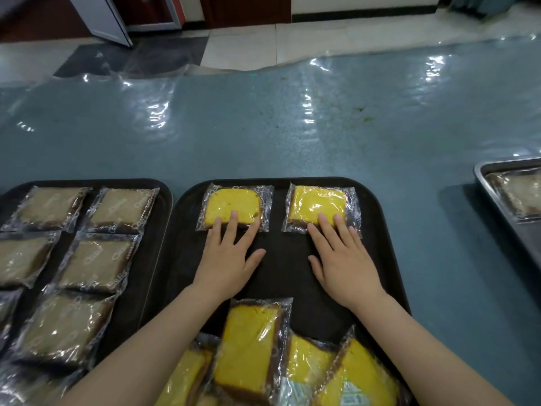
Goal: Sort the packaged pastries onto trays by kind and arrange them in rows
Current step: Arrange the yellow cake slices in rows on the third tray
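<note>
Yellow pastries (232, 207) under flat left hand (231, 253) and right hand (341, 256) (fingers straight); front pile seemingly cropped.

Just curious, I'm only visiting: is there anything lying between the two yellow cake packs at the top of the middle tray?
No. Between the left yellow pack and the right yellow pack, the head view shows only bare black tray.

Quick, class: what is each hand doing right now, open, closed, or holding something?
Left hand: open, straight fingers resting on the left yellow cake packet.
Right hand: open, straight fingers resting on the right yellow cake packet.
</note>
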### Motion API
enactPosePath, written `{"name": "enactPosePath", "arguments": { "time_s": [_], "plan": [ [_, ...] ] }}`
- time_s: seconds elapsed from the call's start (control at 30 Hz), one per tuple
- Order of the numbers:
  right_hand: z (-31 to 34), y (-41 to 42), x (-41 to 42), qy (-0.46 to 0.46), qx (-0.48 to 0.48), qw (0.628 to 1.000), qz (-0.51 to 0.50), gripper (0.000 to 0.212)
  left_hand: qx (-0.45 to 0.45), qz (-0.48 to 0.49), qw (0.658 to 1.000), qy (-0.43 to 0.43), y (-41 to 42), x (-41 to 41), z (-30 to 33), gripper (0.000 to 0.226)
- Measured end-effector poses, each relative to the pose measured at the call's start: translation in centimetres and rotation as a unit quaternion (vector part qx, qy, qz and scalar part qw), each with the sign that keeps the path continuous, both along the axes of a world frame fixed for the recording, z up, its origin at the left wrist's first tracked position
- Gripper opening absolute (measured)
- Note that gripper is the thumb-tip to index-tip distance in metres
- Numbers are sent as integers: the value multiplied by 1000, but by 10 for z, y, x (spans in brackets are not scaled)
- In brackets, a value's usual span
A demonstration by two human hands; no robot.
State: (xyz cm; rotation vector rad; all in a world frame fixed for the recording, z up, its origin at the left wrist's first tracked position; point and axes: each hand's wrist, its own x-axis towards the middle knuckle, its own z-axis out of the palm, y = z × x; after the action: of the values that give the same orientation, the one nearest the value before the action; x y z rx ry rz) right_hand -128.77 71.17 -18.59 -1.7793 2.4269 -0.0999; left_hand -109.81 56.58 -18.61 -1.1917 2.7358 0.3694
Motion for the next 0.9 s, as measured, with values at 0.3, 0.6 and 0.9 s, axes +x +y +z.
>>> {"name": "enactPosePath", "arguments": {
  "time_s": [0.3,0.6,0.9],
  "plan": [
    [33,9,21,-149,-22,988,-7,48,84,14,992,96,23,36,30,60],
    [48,25,95,-352,89,927,-97,73,166,79,982,52,76,146,56,62],
    [50,38,86,-310,-118,894,-301,47,174,130,973,77,101,175,58,61]
  ]
}}
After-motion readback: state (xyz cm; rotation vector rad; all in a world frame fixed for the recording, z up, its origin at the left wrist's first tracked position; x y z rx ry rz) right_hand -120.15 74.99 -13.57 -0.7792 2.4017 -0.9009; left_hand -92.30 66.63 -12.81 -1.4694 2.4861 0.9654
